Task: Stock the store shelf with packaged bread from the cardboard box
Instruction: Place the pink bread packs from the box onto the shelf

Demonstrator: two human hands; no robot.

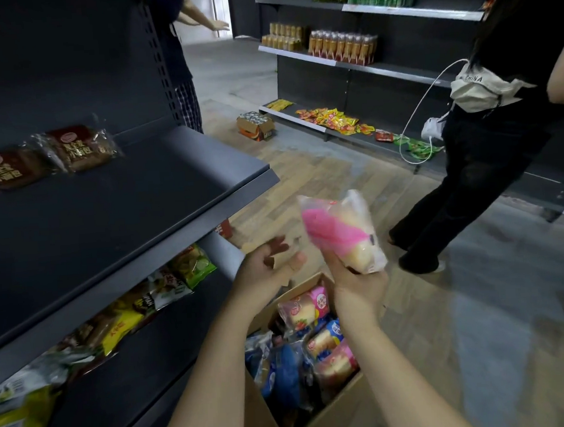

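Head: bystander (476, 168) stands just beyond cardboard box (336, 418).

"CHINA" on white waist bag (484, 86); "黑全麦小面包" on brown bread packs (79, 149)

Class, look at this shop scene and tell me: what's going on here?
A person is stocking bread. Their right hand grips a pink-and-clear plastic bread packet above the open brown cardboard box, which holds more packets. The left hand is beside it, holding nothing. Two brown-labelled bread packets lie on the dark grey metal shelf.
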